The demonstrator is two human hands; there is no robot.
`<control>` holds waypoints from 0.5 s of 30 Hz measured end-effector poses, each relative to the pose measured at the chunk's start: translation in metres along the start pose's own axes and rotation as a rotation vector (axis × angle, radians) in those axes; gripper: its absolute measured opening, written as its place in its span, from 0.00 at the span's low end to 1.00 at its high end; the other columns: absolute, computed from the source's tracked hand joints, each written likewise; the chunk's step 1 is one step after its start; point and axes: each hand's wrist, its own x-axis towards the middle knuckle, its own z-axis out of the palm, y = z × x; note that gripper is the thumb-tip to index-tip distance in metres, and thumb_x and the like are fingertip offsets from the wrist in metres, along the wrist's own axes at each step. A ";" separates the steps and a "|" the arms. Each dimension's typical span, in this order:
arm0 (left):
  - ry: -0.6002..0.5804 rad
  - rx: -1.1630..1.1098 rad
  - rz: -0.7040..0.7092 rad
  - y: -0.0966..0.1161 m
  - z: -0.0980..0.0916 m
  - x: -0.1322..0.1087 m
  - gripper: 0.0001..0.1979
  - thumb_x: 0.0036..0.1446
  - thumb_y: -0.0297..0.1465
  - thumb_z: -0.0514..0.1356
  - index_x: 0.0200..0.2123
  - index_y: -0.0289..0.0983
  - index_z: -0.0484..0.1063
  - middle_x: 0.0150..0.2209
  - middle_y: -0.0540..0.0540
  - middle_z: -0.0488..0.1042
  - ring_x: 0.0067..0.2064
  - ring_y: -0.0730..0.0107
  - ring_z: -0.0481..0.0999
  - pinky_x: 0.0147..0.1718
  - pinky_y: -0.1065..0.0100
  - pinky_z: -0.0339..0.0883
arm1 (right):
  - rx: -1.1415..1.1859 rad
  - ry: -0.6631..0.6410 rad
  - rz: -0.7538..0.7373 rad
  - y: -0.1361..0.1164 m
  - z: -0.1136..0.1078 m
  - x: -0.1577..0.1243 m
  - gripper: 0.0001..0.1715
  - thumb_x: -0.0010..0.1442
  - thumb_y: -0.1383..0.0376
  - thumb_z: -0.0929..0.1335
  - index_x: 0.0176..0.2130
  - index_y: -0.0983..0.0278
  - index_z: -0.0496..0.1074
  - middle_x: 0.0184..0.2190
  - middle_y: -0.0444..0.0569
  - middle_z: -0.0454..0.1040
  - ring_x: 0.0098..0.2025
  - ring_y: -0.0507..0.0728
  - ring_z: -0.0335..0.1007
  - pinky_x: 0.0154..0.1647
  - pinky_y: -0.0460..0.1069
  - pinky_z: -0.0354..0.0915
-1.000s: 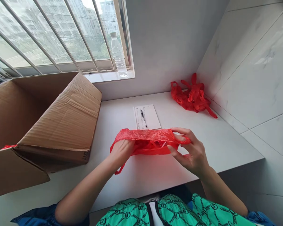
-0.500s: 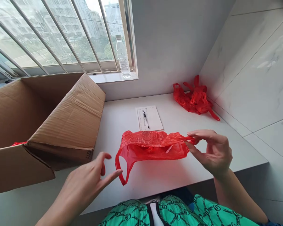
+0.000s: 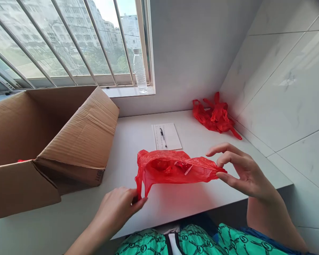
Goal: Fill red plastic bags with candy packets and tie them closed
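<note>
Back down at the near handle, the left hand (image 3: 117, 209) now has a closed grip on a red plastic carrier bag (image 3: 170, 168), its fingers hiding the handle, while the right hand (image 3: 244, 170) pinches the far handle between thumb and fingertips, its upper fingers spread. The bag is held over the table (image 3: 77, 202), its mouth gaping on crumpled red folds that are hard to make out. Inside the cardboard box (image 3: 69, 141), a red scrap (image 3: 22, 160) shows, mostly hidden by the flap. More red bags (image 3: 215, 117) lie heaped by the wall.
</note>
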 end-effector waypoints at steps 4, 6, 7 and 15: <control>0.204 -0.269 -0.009 -0.038 -0.036 -0.008 0.22 0.59 0.50 0.55 0.27 0.40 0.74 0.23 0.48 0.75 0.25 0.67 0.72 0.23 0.71 0.57 | 0.541 0.147 0.015 0.023 0.008 0.013 0.09 0.61 0.56 0.69 0.32 0.57 0.69 0.37 0.48 0.74 0.45 0.61 0.72 0.51 0.59 0.70; 0.325 -0.514 -0.008 -0.051 -0.066 -0.010 0.21 0.56 0.52 0.59 0.28 0.40 0.73 0.24 0.48 0.76 0.26 0.66 0.74 0.23 0.71 0.63 | 0.754 0.233 0.057 0.034 0.012 0.032 0.12 0.62 0.53 0.67 0.31 0.55 0.68 0.31 0.44 0.72 0.40 0.58 0.73 0.53 0.60 0.70; 0.371 -0.638 0.001 -0.053 -0.080 -0.008 0.20 0.55 0.52 0.61 0.28 0.40 0.71 0.23 0.49 0.75 0.25 0.66 0.74 0.22 0.71 0.65 | 0.806 0.273 0.090 0.037 0.015 0.044 0.12 0.63 0.52 0.65 0.31 0.55 0.68 0.31 0.43 0.72 0.40 0.58 0.74 0.54 0.60 0.70; 1.012 -0.818 0.362 0.002 -0.127 0.052 0.18 0.47 0.40 0.72 0.38 0.41 0.71 0.33 0.51 0.75 0.30 0.73 0.76 0.26 0.71 0.75 | 0.822 0.365 -0.023 0.026 0.045 0.121 0.20 0.64 0.53 0.66 0.55 0.49 0.68 0.61 0.45 0.65 0.49 0.56 0.72 0.54 0.60 0.72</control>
